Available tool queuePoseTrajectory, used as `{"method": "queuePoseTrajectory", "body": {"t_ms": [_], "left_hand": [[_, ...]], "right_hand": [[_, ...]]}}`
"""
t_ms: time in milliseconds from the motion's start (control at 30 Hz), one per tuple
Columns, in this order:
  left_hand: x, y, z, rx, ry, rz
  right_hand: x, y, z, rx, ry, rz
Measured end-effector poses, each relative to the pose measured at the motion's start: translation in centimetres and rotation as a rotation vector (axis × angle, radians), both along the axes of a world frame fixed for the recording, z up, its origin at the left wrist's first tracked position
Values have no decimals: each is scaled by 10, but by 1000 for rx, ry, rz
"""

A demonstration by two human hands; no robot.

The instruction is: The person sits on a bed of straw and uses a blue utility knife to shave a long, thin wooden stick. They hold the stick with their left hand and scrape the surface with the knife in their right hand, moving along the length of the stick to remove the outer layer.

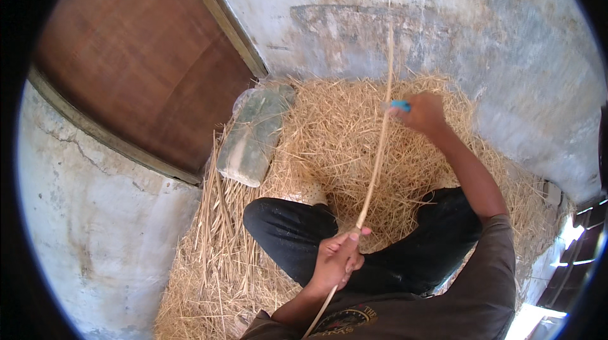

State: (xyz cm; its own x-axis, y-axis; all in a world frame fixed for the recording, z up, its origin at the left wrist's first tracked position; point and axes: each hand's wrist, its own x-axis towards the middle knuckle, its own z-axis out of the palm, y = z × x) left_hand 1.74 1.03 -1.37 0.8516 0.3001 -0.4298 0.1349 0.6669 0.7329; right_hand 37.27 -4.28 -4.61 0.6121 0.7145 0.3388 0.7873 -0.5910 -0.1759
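Observation:
My left hand point(339, 261) is closed round a long, thin, straw-coloured cane point(379, 166) in front of my lap. The cane's lower end passes back under my left forearm towards my shirt. Its upper part rises in a slight curve across the straw and the wall, growing thin and faint at the top. Out ahead to the right, my right hand point(423, 114) grips a small tool with a blue part point(400, 106) at the cane's side. Motion blurs the tool, so its kind and working edge cannot be made out.
Loose straw shavings point(361, 115) heap around my crossed legs. A grey-green block point(253, 131) lies to the left, beside long pale strips point(215, 239). A stained wall point(481, 30) stands ahead, and a brown door panel point(145, 55) in a wooden frame is at upper left.

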Motion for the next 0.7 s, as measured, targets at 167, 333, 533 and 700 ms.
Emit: {"method": "queuePoseTrajectory", "body": {"t_ms": [167,333,533,700], "left_hand": [[-3,-15,9,67,-20,-115],[-6,-16,11,147,-26,-169],[-19,-12,17,382,90,-182],[8,16,9,521,127,-28]], "right_hand": [[115,-8,64,58,5,-357],[161,-30,107,79,60,-634],[196,-85,66,258,155,-842],[72,-54,30,299,567,-449]]}}
